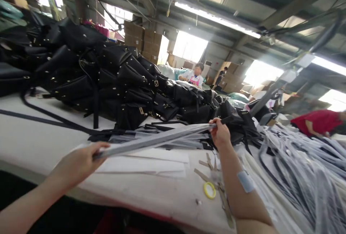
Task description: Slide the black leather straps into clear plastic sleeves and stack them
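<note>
A long dark strap in a pale, see-through wrapping is stretched level above the table between my two hands. My left hand pinches its near-left end, fingers closed. At the other end, my right hand grips it between thumb and fingers, with a short dark piece sticking out past them. Under the strap lie more wrapped and bare black strips, and white paper sheets are closer to me. A heap of black leather bags with metal studs and buckles rises just behind.
A yellow tape ring and several tan strips lie near my right forearm. Many wrapped straps are piled on the right. One person is beyond the bags; another in a red top bends at the right. Cardboard boxes stand behind.
</note>
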Motion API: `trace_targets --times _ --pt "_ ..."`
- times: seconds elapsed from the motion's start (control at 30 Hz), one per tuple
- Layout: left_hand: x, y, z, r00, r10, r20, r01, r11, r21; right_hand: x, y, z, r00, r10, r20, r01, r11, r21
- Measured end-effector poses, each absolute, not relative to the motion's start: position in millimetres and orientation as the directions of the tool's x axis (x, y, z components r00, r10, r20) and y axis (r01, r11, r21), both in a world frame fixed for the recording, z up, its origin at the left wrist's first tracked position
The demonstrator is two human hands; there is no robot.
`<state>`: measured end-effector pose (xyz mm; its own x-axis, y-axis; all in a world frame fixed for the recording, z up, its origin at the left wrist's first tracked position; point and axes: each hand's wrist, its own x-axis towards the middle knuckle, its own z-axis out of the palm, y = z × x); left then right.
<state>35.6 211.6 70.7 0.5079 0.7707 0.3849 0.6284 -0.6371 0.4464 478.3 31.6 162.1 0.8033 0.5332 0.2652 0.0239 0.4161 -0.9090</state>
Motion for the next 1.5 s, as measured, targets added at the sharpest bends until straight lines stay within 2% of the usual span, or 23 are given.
trace_targets --times 0.07,0.13,0.2,0.3,0.37,0.43,0.57,0.67,0.87,1.13,1.33,1.5 --pt "68.3 239.3 111.1 0.583 0.721 0.374 0.704 -0.678 0.209 508.4 31.7 161.0 0.868 0.444 0.223 0.051 0.368 -0.929" --pt "105.1 253.8 132.8 0.625 0.683 0.378 0.680 -0.714 0.165 533.2 29.1 152.9 0.926 0.342 0.160 0.060 0.285 -0.957" --pt "139.7 250.8 129.3 0.695 0.618 0.367 0.617 -0.775 0.135 550.1 20.2 137.3 0.966 0.236 0.108 0.062 0.192 -0.979" --pt "179.2 219.0 88.7 0.816 0.499 0.293 0.480 -0.866 0.139 552.6 -2.9 103.9 0.990 0.099 0.101 0.093 0.082 -0.992" --pt "198.2 189.8 54.0 0.893 0.398 0.212 0.370 -0.915 0.160 537.6 -18.9 79.4 0.990 0.074 0.120 0.118 0.035 -0.992" --pt "214.4 162.0 24.1 0.944 0.294 0.148 0.267 -0.947 0.179 513.5 -31.5 56.6 0.980 0.148 0.134 0.135 0.001 -0.991" --pt "244.4 120.9 -9.6 0.978 0.173 0.115 0.151 -0.972 0.181 465.3 -48.1 28.0 0.901 0.413 0.130 0.159 -0.035 -0.987" --pt "260.7 103.2 -19.8 0.985 0.147 0.089 0.132 -0.979 0.157 447.2 -57.6 21.6 0.882 0.461 0.096 0.127 -0.038 -0.991" --pt "267.9 95.5 -26.9 0.981 0.182 0.070 0.170 -0.974 0.146 441.4 -68.2 14.2 0.899 0.435 0.052 0.065 -0.016 -0.998" --pt "290.3 87.9 -27.3 0.965 0.251 0.072 0.229 -0.947 0.226 423.0 -66.6 5.2 0.879 0.476 0.017 0.014 0.009 -1.000" --pt "288.0 84.0 -24.7 0.923 0.385 0.013 0.352 -0.858 0.374 417.4 -74.2 3.8 0.867 0.498 0.004 -0.006 0.017 -1.000" --pt "285.9 98.3 -22.5 0.797 0.599 -0.078 0.536 -0.641 0.550 414.2 -78.4 1.7 0.866 0.499 0.001 -0.003 0.007 -1.000"
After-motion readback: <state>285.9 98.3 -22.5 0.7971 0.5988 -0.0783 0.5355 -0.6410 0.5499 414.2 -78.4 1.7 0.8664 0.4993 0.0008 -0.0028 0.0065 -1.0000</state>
